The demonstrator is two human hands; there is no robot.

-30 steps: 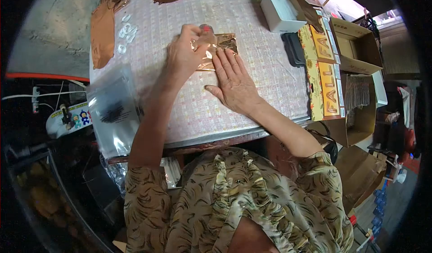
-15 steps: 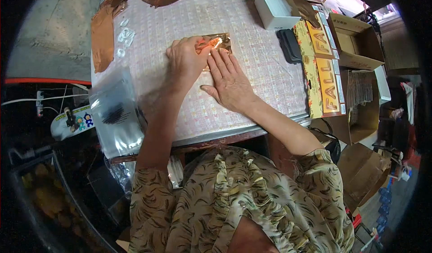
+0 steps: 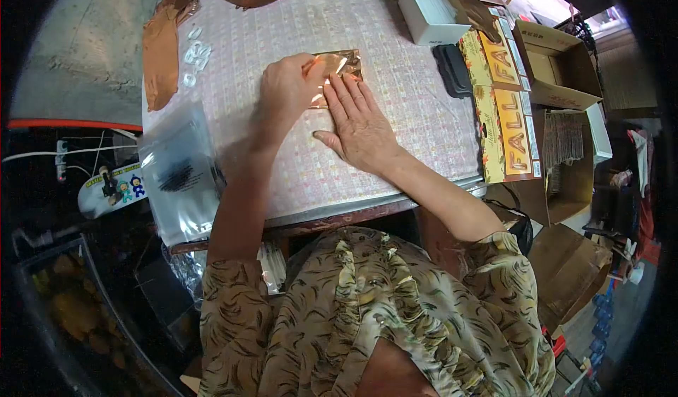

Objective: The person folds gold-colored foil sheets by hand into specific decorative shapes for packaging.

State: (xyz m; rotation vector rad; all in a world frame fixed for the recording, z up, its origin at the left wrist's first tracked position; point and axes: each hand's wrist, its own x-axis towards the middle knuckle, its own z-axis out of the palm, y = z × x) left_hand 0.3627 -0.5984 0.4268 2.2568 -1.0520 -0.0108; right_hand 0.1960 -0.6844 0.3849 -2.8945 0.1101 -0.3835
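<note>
A shiny copper-coloured foil piece (image 3: pixel 345 61) lies flat on the patterned tablecloth, partly covered by both hands. My left hand (image 3: pixel 288 90) is closed at the foil's left side, its fingers curled and the thumb side against the foil. Those fingertips are partly hidden, so the exact grip is hard to see. My right hand (image 3: pixel 361 129) lies flat, with fingers stretched forward onto the foil's lower right part and the thumb out to the left on the cloth.
Clear plastic sleeves (image 3: pixel 180 178) lie at the table's left edge. White rings (image 3: pixel 198 55) and brown material (image 3: pixel 161 62) are farther up. On the right are a white box (image 3: pixel 432 19), a black case (image 3: pixel 452 71), FALL packages (image 3: pixel 510 132) and cardboard boxes (image 3: pixel 558 62).
My left hand has shifted slightly on the foil, and more of its shiny surface shows between the hands. The crumpled orange part seen earlier looks flatter. My right hand stays nearly in place.
</note>
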